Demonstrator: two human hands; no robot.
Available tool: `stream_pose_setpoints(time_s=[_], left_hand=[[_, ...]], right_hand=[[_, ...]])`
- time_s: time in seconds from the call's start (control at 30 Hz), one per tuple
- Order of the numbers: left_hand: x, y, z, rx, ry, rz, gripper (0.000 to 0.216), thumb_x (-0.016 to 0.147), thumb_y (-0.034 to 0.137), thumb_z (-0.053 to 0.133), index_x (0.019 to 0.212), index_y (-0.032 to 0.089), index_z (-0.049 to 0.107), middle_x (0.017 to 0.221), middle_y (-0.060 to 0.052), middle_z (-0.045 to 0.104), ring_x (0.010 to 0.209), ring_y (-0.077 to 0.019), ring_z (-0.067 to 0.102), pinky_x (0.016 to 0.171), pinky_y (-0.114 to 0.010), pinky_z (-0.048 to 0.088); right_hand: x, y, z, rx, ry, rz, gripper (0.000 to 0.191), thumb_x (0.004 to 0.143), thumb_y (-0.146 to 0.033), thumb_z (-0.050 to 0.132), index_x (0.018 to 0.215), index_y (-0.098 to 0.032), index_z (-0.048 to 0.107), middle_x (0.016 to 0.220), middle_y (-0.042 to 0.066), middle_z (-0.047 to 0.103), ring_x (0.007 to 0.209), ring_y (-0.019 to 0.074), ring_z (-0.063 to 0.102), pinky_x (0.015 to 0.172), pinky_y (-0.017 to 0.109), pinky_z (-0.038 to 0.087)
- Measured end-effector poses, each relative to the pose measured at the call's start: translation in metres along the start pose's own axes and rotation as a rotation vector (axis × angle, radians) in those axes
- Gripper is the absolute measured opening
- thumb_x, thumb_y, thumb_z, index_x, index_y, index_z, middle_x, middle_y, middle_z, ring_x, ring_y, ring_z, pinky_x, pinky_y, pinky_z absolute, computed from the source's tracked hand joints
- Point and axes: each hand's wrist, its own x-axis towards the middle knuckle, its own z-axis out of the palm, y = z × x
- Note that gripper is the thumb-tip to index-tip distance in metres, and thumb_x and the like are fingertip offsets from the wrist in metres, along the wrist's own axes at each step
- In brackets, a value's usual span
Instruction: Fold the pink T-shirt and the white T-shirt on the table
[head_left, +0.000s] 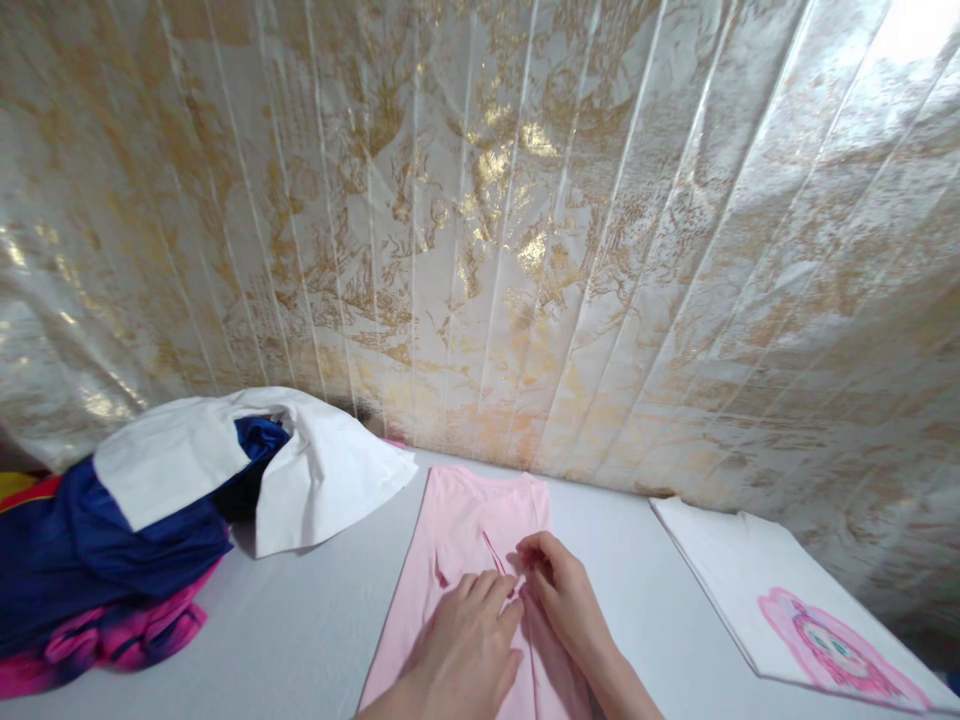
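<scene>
A pale pink shirt (484, 497) lies spread on the white table, its neckline toward the wall and its near part running out of view under my arms. A sleeve is folded in over the body, leaving a crease down the middle. My left hand (472, 635) rests palm down on the fabric, fingers extended and thumb apart. Just right of it, my right hand (559, 590) has its fingers curled in a pinch at the folded pink fabric near the shirt's right side. The fingertips of both hands nearly meet.
At the left lies a loose heap with a white garment (330, 475) over dark blue clothing (112, 555) and a pink-and-purple piece (124, 635). A folded white shirt (731, 560) with a pink cartoon print sits at the right. A shiny gold-patterned wall covering (480, 220) stands behind the table (300, 640).
</scene>
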Motion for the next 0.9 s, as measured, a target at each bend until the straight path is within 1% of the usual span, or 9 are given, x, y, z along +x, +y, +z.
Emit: stream_pose_setpoints(time_s=[0.13, 0.2, 0.3, 0.4, 0.5, 0.57, 0.63, 0.77, 0.9], left_hand=[[0.001, 0.002, -0.004, 0.006, -0.035, -0.025, 0.029, 0.088, 0.027, 0.060, 0.115, 0.016, 0.062, 0.128, -0.011, 0.057, 0.116, -0.0302, 0.050, 0.100, -0.048, 0.041], [0.001, 0.002, -0.005, 0.001, -0.049, -0.031, 0.027, 0.088, 0.027, 0.060, 0.113, 0.017, 0.062, 0.126, -0.010, 0.058, 0.116, -0.0299, 0.050, 0.100, -0.048, 0.041], [0.000, 0.000, -0.003, -0.005, -0.022, -0.035, 0.029, 0.089, 0.027, 0.059, 0.116, 0.017, 0.061, 0.127, -0.010, 0.057, 0.119, -0.0296, 0.049, 0.102, -0.048, 0.041], [-0.003, -0.003, 0.003, -0.008, 0.031, -0.046, 0.036, 0.090, 0.029, 0.056, 0.124, 0.017, 0.058, 0.135, -0.012, 0.052, 0.124, -0.0301, 0.046, 0.104, -0.048, 0.039], [-0.002, -0.005, 0.008, -0.017, 0.056, -0.040, 0.042, 0.090, 0.028, 0.054, 0.130, 0.016, 0.054, 0.142, -0.012, 0.047, 0.130, -0.0297, 0.042, 0.108, -0.049, 0.035], [-0.001, -0.005, 0.008, -0.034, 0.052, -0.032, 0.045, 0.090, 0.025, 0.053, 0.134, 0.015, 0.051, 0.143, -0.012, 0.047, 0.130, -0.0284, 0.042, 0.109, -0.047, 0.034], [0.002, -0.004, 0.006, -0.047, 0.044, -0.035, 0.049, 0.089, 0.022, 0.053, 0.137, 0.014, 0.048, 0.143, -0.012, 0.047, 0.130, -0.0275, 0.042, 0.110, -0.045, 0.033], [0.002, -0.001, 0.006, -0.035, 0.019, -0.060, 0.054, 0.086, 0.018, 0.053, 0.139, 0.012, 0.045, 0.145, -0.012, 0.044, 0.132, -0.0277, 0.041, 0.112, -0.044, 0.031], [-0.001, -0.001, 0.007, -0.033, 0.040, -0.045, 0.049, 0.087, 0.018, 0.053, 0.135, 0.016, 0.049, 0.143, -0.010, 0.046, 0.129, -0.0273, 0.043, 0.110, -0.044, 0.032]], right_hand=[[0.034, -0.005, -0.002, -0.053, -0.053, -0.028, 0.024, 0.072, -0.010, 0.045, 0.083, -0.020, 0.064, 0.087, 0.005, 0.067, 0.078, 0.0182, 0.061, 0.070, 0.028, 0.045], [0.049, -0.005, 0.001, -0.050, -0.100, -0.018, 0.027, 0.069, -0.008, 0.046, 0.084, -0.020, 0.065, 0.085, 0.004, 0.068, 0.075, 0.0171, 0.061, 0.069, 0.027, 0.045], [0.057, -0.002, 0.002, -0.053, -0.135, 0.009, 0.028, 0.068, -0.005, 0.045, 0.084, -0.019, 0.064, 0.081, 0.003, 0.068, 0.071, 0.0161, 0.061, 0.067, 0.026, 0.044], [0.042, 0.000, -0.005, -0.071, -0.172, 0.011, 0.029, 0.066, -0.003, 0.044, 0.081, -0.019, 0.063, 0.080, 0.002, 0.067, 0.071, 0.0150, 0.059, 0.066, 0.025, 0.042], [0.016, -0.002, -0.012, -0.072, -0.210, -0.054, 0.033, 0.063, 0.000, 0.043, 0.082, -0.020, 0.061, 0.082, 0.001, 0.064, 0.076, 0.0150, 0.057, 0.069, 0.024, 0.042], [0.000, -0.004, -0.013, -0.062, -0.188, -0.109, 0.035, 0.064, 0.000, 0.042, 0.085, -0.020, 0.060, 0.085, 0.001, 0.061, 0.082, 0.0159, 0.056, 0.073, 0.026, 0.042], [-0.009, -0.005, -0.011, -0.056, -0.140, -0.124, 0.032, 0.067, 0.000, 0.043, 0.087, -0.021, 0.058, 0.086, 0.002, 0.058, 0.082, 0.0165, 0.054, 0.074, 0.027, 0.041], [-0.014, -0.005, -0.006, -0.061, -0.087, -0.111, 0.021, 0.075, -0.005, 0.047, 0.085, -0.021, 0.056, 0.084, 0.001, 0.054, 0.077, 0.0169, 0.051, 0.070, 0.027, 0.040], [-0.013, -0.001, -0.005, -0.077, -0.069, -0.113, 0.020, 0.074, -0.003, 0.047, 0.079, -0.021, 0.055, 0.083, 0.001, 0.052, 0.077, 0.0168, 0.050, 0.068, 0.026, 0.040]])
